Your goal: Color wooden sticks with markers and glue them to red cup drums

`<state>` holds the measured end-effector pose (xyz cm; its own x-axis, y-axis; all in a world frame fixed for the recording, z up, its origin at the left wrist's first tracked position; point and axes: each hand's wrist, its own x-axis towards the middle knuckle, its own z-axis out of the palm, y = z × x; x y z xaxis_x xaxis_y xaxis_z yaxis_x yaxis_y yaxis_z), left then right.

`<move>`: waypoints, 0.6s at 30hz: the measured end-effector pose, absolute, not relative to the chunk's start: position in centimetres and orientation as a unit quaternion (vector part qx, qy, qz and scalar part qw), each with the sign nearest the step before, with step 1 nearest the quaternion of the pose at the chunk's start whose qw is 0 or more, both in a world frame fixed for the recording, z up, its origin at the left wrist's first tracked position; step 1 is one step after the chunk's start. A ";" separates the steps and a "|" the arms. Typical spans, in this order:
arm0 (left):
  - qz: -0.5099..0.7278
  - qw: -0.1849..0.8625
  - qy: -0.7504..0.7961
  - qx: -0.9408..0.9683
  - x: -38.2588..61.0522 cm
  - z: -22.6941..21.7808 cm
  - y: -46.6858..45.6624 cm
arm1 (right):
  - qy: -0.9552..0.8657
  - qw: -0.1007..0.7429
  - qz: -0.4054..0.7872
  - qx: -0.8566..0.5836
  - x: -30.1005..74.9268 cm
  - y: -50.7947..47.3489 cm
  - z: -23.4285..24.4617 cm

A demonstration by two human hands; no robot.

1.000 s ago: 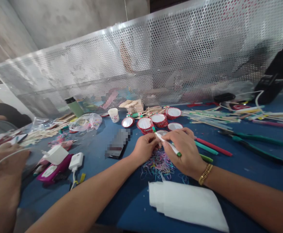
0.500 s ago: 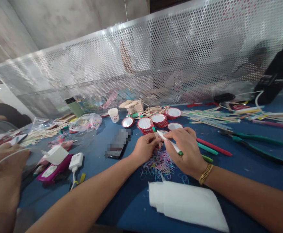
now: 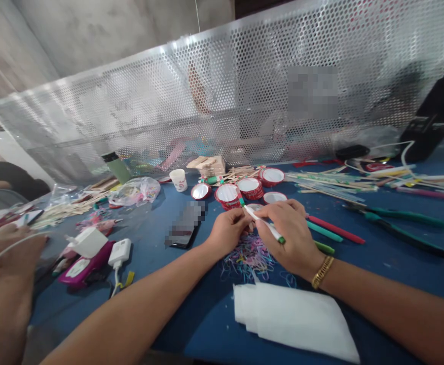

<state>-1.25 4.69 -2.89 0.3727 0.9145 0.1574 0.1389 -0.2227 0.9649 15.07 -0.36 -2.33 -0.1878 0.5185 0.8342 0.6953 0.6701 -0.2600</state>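
Note:
My left hand (image 3: 227, 230) and my right hand (image 3: 290, 237) meet over a heap of thin coloured rubber bands (image 3: 249, 256) on the blue table (image 3: 191, 314). Both hands are closed in a pinch on a thin white stick with green ends (image 3: 262, 223). The stick slants from upper left down across my right fingers. A gold bracelet (image 3: 323, 271) is on my right wrist. Just behind the hands stand several red-rimmed round lids (image 3: 227, 194). Whether a rubber band is in my fingers is too small to tell.
A folded white sheet (image 3: 294, 319) lies near me. A phone (image 3: 186, 225) lies left of my hands, chargers (image 3: 119, 252) further left. Green-handled pliers (image 3: 397, 225) and coloured sticks (image 3: 334, 231) lie right. Another person's hand (image 3: 11, 253) holds a cable at far left. A perforated metal screen (image 3: 245, 91) backs the table.
My hands have stayed in place over the rubber bands. The stick has shifted only slightly in my right fingers.

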 end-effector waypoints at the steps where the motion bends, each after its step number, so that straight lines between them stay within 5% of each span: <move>1: 0.399 0.484 0.395 0.671 -1.3 -2.9 4.7 | -0.762 0.501 -0.091 -0.401 15.1 -0.3 -2.3; 18: 0.398 0.485 0.396 0.671 -1.2 -2.7 4.6 | -0.764 0.496 -0.089 -0.402 15.1 -0.3 -2.3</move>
